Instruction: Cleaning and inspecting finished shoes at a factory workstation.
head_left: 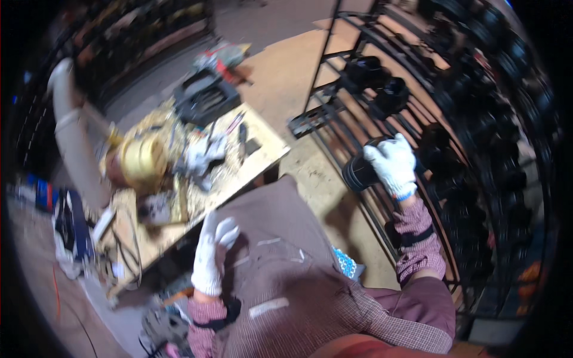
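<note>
My right hand point(394, 164), in a white knitted glove, is closed over the edge of a black, glossy, pot-like round piece point(360, 173) at the slatted metal rack on my right. The fingertips wrap over its rim; the underside of the grip is hidden. My left hand point(213, 250), also gloved in white, hovers above my brown apron point(268, 215) near the front edge of the workbench point(262, 140). Its fingers are stretched out and it holds nothing that shows.
On the bench a yellow round block point(143, 156) is mounted on a machine among shavings, rags and hand tools. Beyond it stands a dark square container point(206, 98). A pale duct pipe point(77, 137) rises at the left. More black round pieces point(391, 95) fill the rack.
</note>
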